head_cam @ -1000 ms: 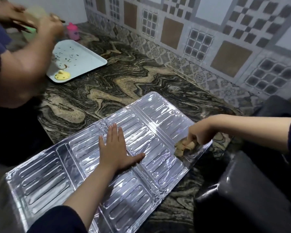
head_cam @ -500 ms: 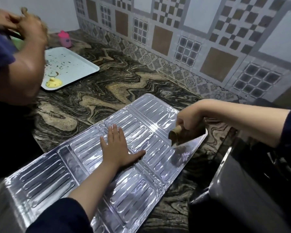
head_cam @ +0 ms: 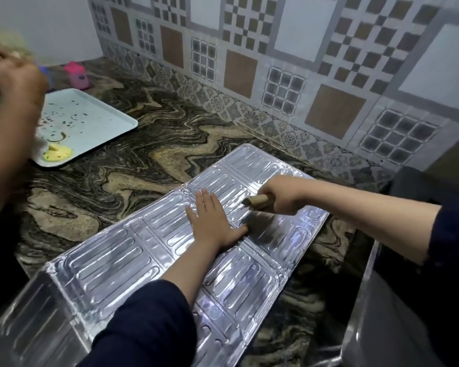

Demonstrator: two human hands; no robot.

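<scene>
Pressing our left hand (head_cam: 214, 223) flat on the foil sheet (head_cam: 117, 266), fingers straight and together, we pin it to the tabletop (head_cam: 143, 165). Our right hand (head_cam: 282, 197) is curled tight round a brown roll (head_cam: 259, 203) — cloth or card, we cannot tell. We hold it low over the foil just beside the left hand. The sheet lies lengthwise across the marble, its far end near the tiled wall (head_cam: 289, 83), its near end appearing to bend down past the tabletop's edge.

We judge the sheet to be very light and thin. Its pressed ribs and fold lines stiffen it a little, yet it looks quick to dent, crease or skid on polished stone. So the flat palm suits it — broad pressure on a panel, not a pinch. To lift it we would take two opposite edges near a fold line, gently, since the edges may be sharp and a one-handed grab would buckle it. The roll looks soft and light, and a full fist suits rubbing with it.

Off to the left, another person's hand (head_cam: 16, 80) is above a pale blue tray (head_cam: 98, 115) with a yellow lump (head_cam: 57, 152) on it.
</scene>
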